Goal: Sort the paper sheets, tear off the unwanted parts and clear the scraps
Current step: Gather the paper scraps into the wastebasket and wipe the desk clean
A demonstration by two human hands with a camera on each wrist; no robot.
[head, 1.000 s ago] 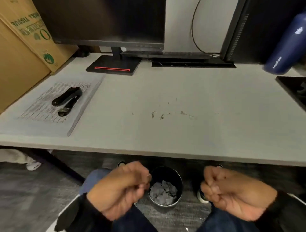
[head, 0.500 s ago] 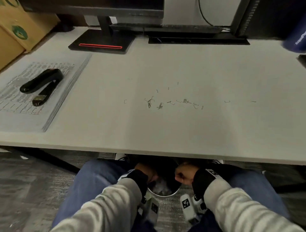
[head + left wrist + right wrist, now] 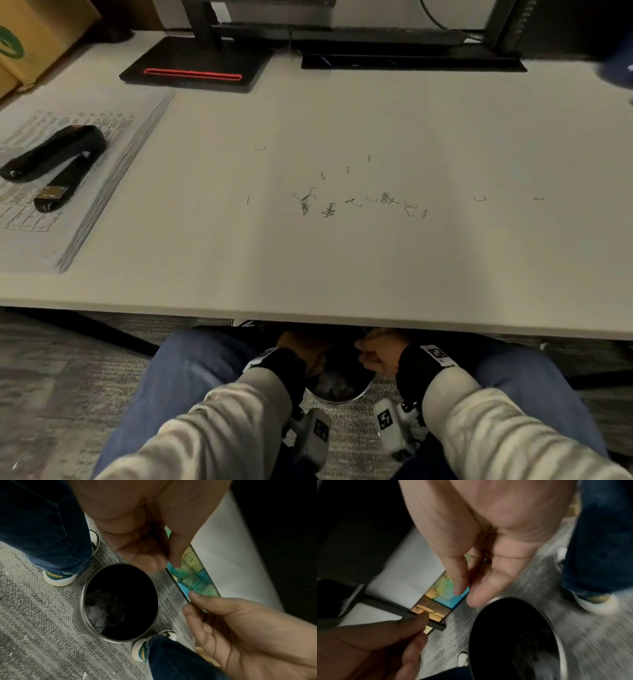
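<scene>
Bin (image 3: pixel 118 601): round metal, on the floor between the person's shoes, under the counter (image 3: pixel 342 267) edge; placed there, by my reading, to catch droppings. Holds crumpled paper scraps (image 3: pixel 101 612).

Left hand (image 3: pixel 137 536): above the bin's rim, fingers loosely curled downward, nothing visible in them.

Right hand (image 3: pixel 479 547): over the bin's rim opposite the left, fingers relaxed and empty, apart from it.

Paper sheets (image 3: pixel 68 178): stacked on the counter, far left of the bin, weighted by a stapler (image 3: pixel 54 164).

Staples (image 3: pixel 329 205): loose on the counter above the bin; likely uncleared.
</scene>
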